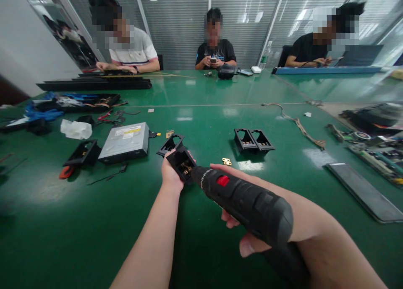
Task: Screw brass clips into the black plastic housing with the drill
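Observation:
My left hand (171,171) is closed on a black plastic housing (180,160) with brass-coloured metal parts inside it. In my right hand (252,240) is a black cordless drill (244,199) with a red switch on top. Its nose points into the open side of the housing; the tip is hidden there. Just behind the held housing stands another black housing (166,145). Two joined housings (253,140) of the same kind stand farther right. Small brass plates (226,161) lie on the table between them.
On the green table (201,121) to the left are a silver optical drive (126,142), another black housing (82,153) and a white crumpled tissue (75,129). A dark flat phone-like slab (365,191) and circuit boards (376,157) lie right. Several people sit across the table.

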Available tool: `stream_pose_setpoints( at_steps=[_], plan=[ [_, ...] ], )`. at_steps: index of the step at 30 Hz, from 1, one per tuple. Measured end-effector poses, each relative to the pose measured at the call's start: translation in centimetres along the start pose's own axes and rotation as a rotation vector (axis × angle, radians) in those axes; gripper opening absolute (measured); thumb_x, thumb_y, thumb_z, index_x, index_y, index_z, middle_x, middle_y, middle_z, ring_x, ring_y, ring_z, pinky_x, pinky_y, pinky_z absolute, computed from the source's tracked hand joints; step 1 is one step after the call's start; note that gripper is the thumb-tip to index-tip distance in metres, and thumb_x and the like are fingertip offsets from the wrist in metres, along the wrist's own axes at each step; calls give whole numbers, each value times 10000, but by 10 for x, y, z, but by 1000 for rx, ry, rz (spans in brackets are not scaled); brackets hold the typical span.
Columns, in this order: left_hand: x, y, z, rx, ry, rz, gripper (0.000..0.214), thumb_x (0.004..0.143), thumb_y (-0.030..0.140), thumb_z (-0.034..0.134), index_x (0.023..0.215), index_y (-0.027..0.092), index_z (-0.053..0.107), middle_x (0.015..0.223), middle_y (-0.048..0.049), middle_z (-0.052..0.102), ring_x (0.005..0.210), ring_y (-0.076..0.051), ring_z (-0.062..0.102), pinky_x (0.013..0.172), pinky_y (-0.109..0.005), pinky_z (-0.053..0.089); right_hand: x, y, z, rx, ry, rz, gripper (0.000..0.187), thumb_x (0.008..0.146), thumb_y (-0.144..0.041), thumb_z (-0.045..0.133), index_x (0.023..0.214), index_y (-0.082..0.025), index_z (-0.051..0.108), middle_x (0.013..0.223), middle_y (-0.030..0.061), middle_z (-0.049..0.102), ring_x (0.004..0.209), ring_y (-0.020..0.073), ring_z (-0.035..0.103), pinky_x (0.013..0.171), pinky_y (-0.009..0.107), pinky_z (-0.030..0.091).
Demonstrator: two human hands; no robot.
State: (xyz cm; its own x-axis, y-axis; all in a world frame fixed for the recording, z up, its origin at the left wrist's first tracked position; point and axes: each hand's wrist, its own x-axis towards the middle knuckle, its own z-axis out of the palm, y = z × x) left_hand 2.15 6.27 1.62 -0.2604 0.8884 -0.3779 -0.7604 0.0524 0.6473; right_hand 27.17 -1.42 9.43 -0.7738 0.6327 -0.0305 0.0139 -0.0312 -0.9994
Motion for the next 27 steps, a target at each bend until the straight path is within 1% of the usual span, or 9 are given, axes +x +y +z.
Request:
stream_pose_setpoints(
  at_steps=[4, 7, 11, 13, 18, 20, 22, 24, 27],
  plan=[
    [2, 1, 0, 49, -20, 27, 235, 805, 327, 533, 763, 139, 668, 631, -66, 673, 519, -206, 649, 497, -317, 536, -1, -8, 5, -95, 12, 7, 1225, 637, -229, 934, 1609, -278, 191, 1214, 117, 655, 913, 221, 687, 838, 357, 578],
    [4, 2, -3, 46, -80, 33, 297, 818, 344, 498, 747, 127, 687, 624, -82, 677, 528, -216, 656, 497, -326, 543, -3, -6, 15, -154, 19, -20, 1235, 664, -258, 920, 1617, -297, 135, 1381, 142, 577, 1006, 247, 676, 927, 397, 535],
    [4, 3, -5, 34, -164, 77, 282, 805, 326, 522, 743, 120, 703, 647, -96, 689, 561, -220, 679, 525, -316, 546, -8, 3, 36, -184, 29, -73, 1192, 710, -195, 871, 1622, -255, 105, 1289, 136, 648, 1110, 296, 650, 987, 417, 479],
    [3, 2, -4, 41, -191, 88, 275, 798, 323, 535, 753, 117, 711, 663, -101, 699, 581, -226, 689, 546, -323, 553, -10, 6, 45, -198, 59, -66, 1257, 667, -172, 890, 1624, -258, 80, 1361, 159, 607, 1183, 334, 615, 1004, 436, 466],
    [1, 0, -1, 83, -154, 75, 268, 792, 309, 528, 738, 110, 700, 639, -105, 696, 556, -233, 682, 520, -328, 549, -13, 12, 44, -123, 56, -74, 1237, 672, -164, 881, 1619, -236, 89, 1197, 117, 677, 1018, 283, 659, 909, 395, 505],
    [1, -2, 0, 129, -148, 78, 243, 782, 291, 538, 747, 110, 696, 637, -100, 700, 555, -236, 685, 515, -329, 549, -15, 16, 39, -94, 43, -24, 1123, 620, -137, 903, 1556, -241, 291, 1110, 69, 677, 927, 247, 656, 795, 325, 519],
    [1, -5, -1, 193, -156, 78, 230, 779, 294, 561, 767, 111, 700, 634, -91, 705, 561, -233, 689, 521, -322, 551, -18, 18, 37, -60, 38, 77, 851, 575, -102, 906, 1331, -219, 533, 998, 17, 657, 802, 196, 636, 647, 243, 480],
    [1, -8, -2, 241, -182, 75, 251, 794, 323, 573, 776, 110, 705, 659, -98, 721, 602, -234, 707, 576, -327, 570, -19, 18, 38, 11, 37, 166, 607, 583, -97, 879, 1116, -190, 602, 844, -27, 621, 701, 153, 580, 535, 192, 400],
    [1, -11, -2, 296, -192, 75, 261, 802, 332, 586, 773, 105, 711, 710, -125, 745, 660, -242, 729, 657, -342, 586, -19, 14, 43, 27, 81, 137, 473, 578, -67, 809, 996, -160, 607, 810, -38, 558, 693, 124, 466, 598, 207, 416]
  ],
)
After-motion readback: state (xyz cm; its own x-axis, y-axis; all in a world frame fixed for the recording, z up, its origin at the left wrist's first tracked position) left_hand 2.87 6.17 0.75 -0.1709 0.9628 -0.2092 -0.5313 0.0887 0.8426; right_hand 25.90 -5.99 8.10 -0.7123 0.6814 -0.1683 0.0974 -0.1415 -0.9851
